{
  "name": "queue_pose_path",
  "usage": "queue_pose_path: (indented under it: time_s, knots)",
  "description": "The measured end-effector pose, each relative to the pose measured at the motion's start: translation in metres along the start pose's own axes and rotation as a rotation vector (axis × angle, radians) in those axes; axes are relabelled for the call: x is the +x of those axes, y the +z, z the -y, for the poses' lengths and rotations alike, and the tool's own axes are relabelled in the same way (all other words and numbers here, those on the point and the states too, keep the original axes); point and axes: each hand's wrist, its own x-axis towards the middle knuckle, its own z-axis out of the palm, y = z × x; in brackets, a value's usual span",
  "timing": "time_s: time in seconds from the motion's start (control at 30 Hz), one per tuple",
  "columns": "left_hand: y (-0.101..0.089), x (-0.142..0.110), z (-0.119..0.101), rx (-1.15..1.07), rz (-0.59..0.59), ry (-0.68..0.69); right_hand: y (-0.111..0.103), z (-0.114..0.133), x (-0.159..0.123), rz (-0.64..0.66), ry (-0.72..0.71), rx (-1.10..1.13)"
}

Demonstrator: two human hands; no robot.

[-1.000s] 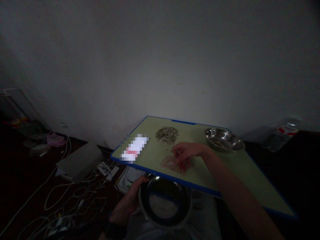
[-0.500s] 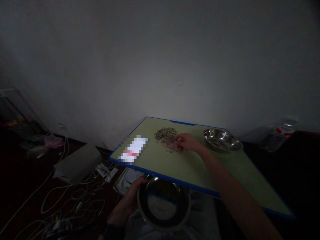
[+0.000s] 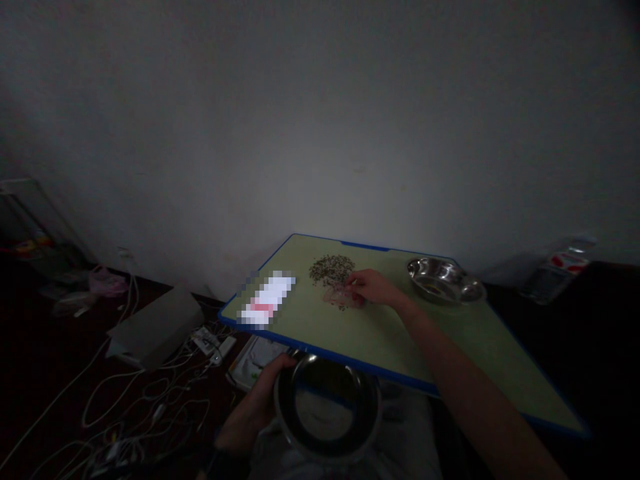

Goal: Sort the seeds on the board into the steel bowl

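My left hand [image 3: 274,377] grips the rim of a steel bowl [image 3: 327,460] held over my lap, its top edge just under the table's front. On the pale green table [image 3: 385,340], my right hand [image 3: 370,287] is closed on a see-through piece of plastic with reddish marks [image 3: 339,297], perhaps a bag or scraper; its kind is hard to make out. The plastic lies flat against the near side of a spread of small dark and pale grains [image 3: 331,269], which look like seeds. A few grains lie under or just in front of it.
A second steel bowl [image 3: 443,283] stands at the table's right back. A blurred-out phone-like white screen [image 3: 269,300] lies at the left. Past the right edge is a large plastic bottle [image 3: 557,270]. Tangled cables [image 3: 155,400] and a grey box [image 3: 157,327] lie on the floor at left.
My right hand has shifted slightly, and the plastic now lies flatter and shows more to the left of the fingers. The left hand and its bowl stay in place.
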Motion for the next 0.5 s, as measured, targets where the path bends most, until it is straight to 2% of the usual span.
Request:
queue_pose_path:
  time_s: [0.3,0.5]
  knots:
    - [-0.001,0.004,0.001,-0.039,0.018,-0.058,0.001,0.008,-0.003,0.091,0.043,0.141]
    - [0.0,-0.001,0.003,-0.043,0.008,-0.05,0.0,0.01,-0.004,0.109,0.021,0.149]
